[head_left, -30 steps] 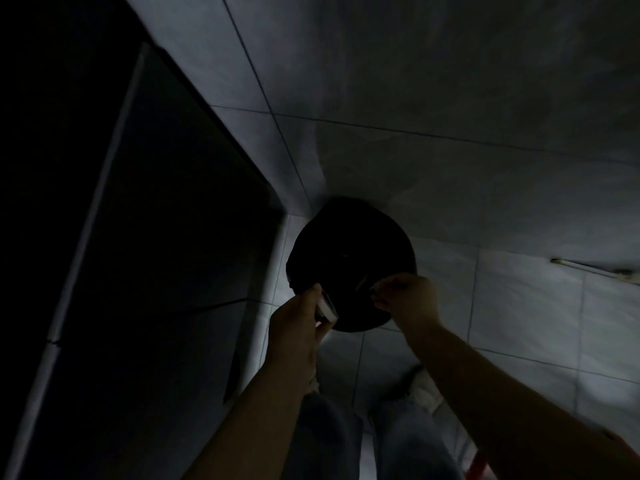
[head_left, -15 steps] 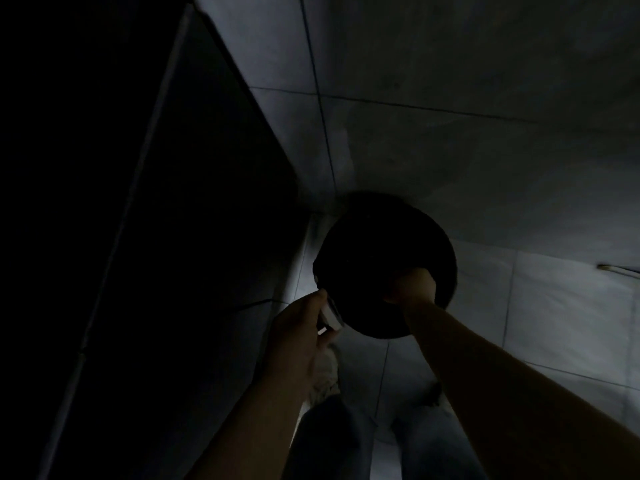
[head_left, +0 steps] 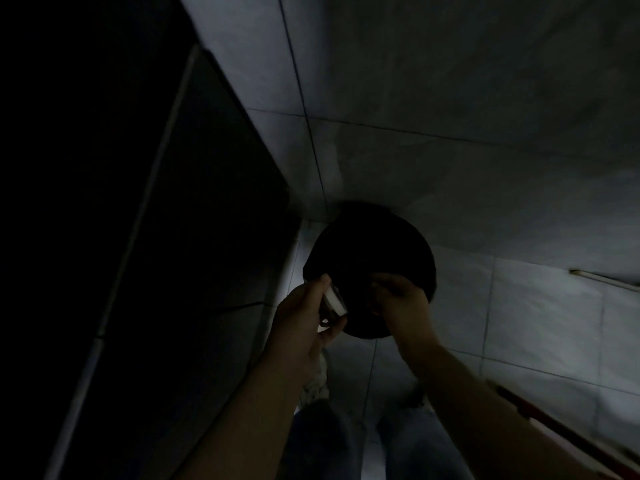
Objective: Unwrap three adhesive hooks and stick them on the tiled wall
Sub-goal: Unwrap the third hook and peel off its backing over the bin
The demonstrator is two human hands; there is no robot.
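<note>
The room is very dark. My left hand [head_left: 304, 317] grips a small white adhesive hook [head_left: 334, 301] between thumb and fingers, just left of a round black bin [head_left: 370, 251] on the floor. My right hand [head_left: 401, 301] hovers over the bin's near right rim with its fingers curled; whether it holds anything is too dark to tell. The grey tiled wall [head_left: 450, 98] rises behind the bin.
A dark door or panel [head_left: 156, 237] fills the left side. Pale floor tiles [head_left: 536, 323] spread to the right, with a thin rod [head_left: 602, 277] lying at the far right and a red-edged strip [head_left: 554, 431] at lower right. My legs [head_left: 346, 441] are below.
My right hand reached down into the bin half a second ago and has come back up to its rim. My left hand kept hold of the white hook. The view shifted slightly.
</note>
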